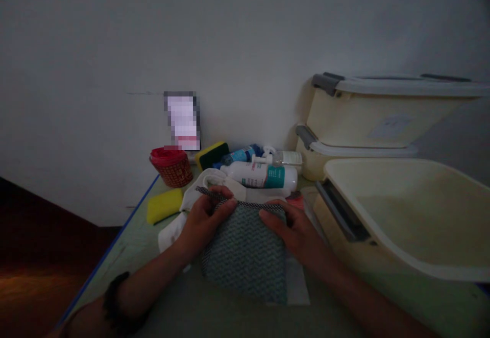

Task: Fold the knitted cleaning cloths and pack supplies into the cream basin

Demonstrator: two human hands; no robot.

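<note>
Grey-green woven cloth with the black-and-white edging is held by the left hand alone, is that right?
Not the left hand alone: the head view shows the right hand holding the grey-green woven cloth too, at its upper edge.

The cloth (248, 251) looks woven and matt, its zigzag surface rough, with a textile binding (254, 204) along the edge. The white bottle (262, 176) appears smooth plastic with a soft sheen. The front sponge (164, 206) is dull and foamy. The open box (421, 210) looks like smooth plastic, its handle (342, 213) darker plastic. The wall (245, 47) is flat and matt.
</note>
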